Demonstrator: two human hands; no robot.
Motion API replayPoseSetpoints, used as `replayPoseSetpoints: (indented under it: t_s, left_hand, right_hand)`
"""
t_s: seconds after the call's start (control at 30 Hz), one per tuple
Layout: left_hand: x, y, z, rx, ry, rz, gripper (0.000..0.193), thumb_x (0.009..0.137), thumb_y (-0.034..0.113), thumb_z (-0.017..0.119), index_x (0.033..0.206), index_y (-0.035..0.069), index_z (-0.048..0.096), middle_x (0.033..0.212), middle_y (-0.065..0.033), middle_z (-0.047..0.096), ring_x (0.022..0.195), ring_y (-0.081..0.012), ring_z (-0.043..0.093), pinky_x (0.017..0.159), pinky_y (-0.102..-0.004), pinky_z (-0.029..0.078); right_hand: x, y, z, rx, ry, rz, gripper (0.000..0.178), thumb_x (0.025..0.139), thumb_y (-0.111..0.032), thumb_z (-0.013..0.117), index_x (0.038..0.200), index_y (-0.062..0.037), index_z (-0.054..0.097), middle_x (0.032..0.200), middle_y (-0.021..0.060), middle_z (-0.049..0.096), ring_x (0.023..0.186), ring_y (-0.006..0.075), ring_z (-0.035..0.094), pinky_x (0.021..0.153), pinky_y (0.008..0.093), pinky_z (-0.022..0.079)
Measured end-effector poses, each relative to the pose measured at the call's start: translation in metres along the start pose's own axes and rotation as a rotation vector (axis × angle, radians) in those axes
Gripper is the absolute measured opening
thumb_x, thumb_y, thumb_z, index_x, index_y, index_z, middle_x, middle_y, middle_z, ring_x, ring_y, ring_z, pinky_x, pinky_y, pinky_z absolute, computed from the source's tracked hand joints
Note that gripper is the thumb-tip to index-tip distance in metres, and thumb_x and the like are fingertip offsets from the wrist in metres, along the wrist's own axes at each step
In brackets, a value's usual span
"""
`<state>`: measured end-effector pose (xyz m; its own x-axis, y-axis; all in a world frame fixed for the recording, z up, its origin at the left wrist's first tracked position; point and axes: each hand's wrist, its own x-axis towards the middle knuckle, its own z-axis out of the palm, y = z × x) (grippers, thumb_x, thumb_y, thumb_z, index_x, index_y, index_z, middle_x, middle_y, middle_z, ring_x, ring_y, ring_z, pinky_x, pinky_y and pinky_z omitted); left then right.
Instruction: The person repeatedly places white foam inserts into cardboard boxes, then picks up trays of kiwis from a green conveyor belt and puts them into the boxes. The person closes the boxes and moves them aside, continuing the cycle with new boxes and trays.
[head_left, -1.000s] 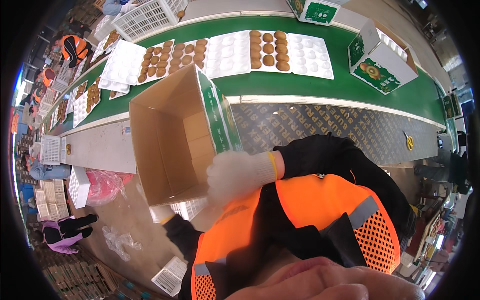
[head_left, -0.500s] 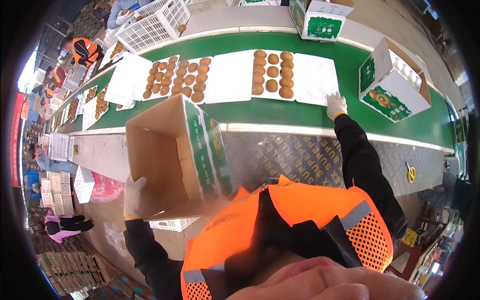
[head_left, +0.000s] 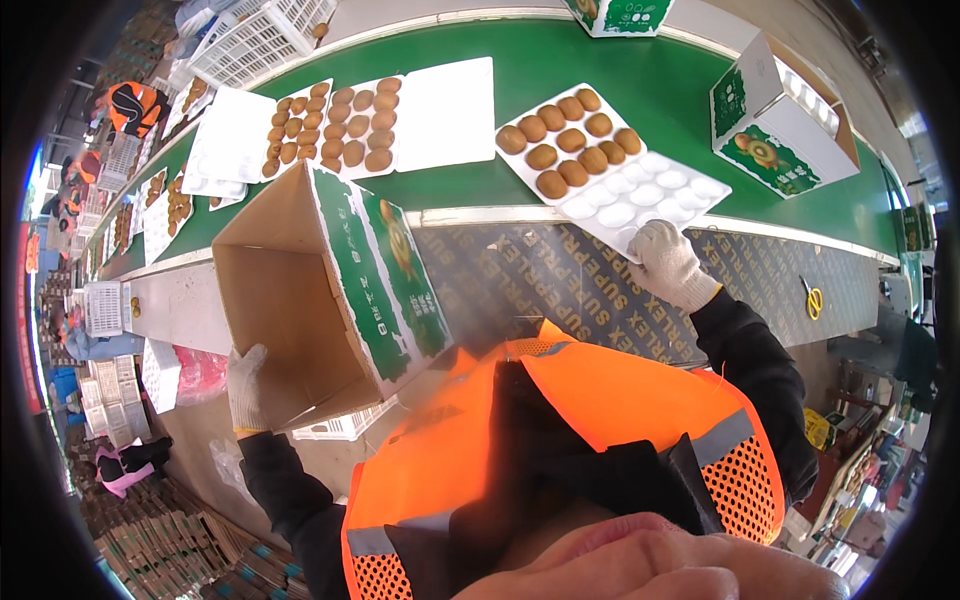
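Note:
My left hand (head_left: 247,388), in a pale knit glove, grips the lower left edge of a green and white cardboard box (head_left: 384,290). The box is tilted, its brown inside facing left and bare. My gloved right hand (head_left: 668,262) is closed on the near corner of a white moulded fruit tray (head_left: 640,200). That tray lies slanted, its near end jutting past the belt's edge. Its far half holds several kiwifruit (head_left: 571,140) in rows, and the near half shows bare hollows.
Further kiwifruit trays (head_left: 445,115) lie left along the green conveyor belt (head_left: 470,190). A filled carton (head_left: 785,120) stands at the belt's right. White plastic crates (head_left: 262,45) sit at the far left. Yellow-handled scissors (head_left: 813,300) lie on the dark printed board (head_left: 560,290).
My right hand has closed on the tray's corner and drawn it nearer, swinging it from straight to slanted. The box in my left hand has shifted slightly left.

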<state>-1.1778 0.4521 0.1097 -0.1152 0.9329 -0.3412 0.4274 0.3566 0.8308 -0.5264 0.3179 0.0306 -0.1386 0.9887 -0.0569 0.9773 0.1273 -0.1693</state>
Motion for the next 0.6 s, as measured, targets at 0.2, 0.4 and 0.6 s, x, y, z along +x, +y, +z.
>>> replayPoseSetpoints:
  t_s: [0.2, 0.4, 0.6]
  left_hand:
    - [-0.002, 0.018, 0.000, -0.044, 0.005, 0.052, 0.036, 0.096, 0.013, 0.060, 0.129, 0.000, 0.059, 0.111, -0.0014, 0.063, 0.097, -0.0103, 0.058, 0.087, -0.0269, 0.048]
    - [0.018, -0.005, -0.032, 0.068, -0.005, -0.025, 0.044, 0.098, 0.014, 0.061, 0.139, 0.000, 0.055, 0.125, -0.0038, 0.062, 0.112, -0.0139, 0.057, 0.098, -0.0293, 0.046]
    - [-0.002, -0.026, -0.037, 0.002, 0.100, -0.010, 0.044, 0.099, 0.014, 0.059, 0.140, -0.001, 0.055, 0.121, -0.0024, 0.063, 0.105, -0.0114, 0.058, 0.093, -0.0277, 0.047]
  right_hand:
    - [0.106, -0.033, -0.051, -0.046, 0.108, -0.270, 0.014, 0.078, -0.010, 0.068, 0.092, -0.0078, 0.064, 0.090, 0.0121, 0.063, 0.092, 0.0328, 0.064, 0.085, 0.0433, 0.052]
    - [0.250, 0.039, 0.072, -0.233, 0.060, -0.101, 0.071, 0.096, -0.057, 0.058, 0.143, -0.0049, 0.049, 0.136, 0.0157, 0.060, 0.131, 0.0327, 0.055, 0.112, 0.0490, 0.038]
    - [0.286, 0.071, 0.081, -0.014, -0.246, 0.393, 0.069, 0.091, -0.060, 0.061, 0.135, -0.0072, 0.061, 0.129, 0.0174, 0.068, 0.120, 0.0344, 0.065, 0.102, 0.0436, 0.051]
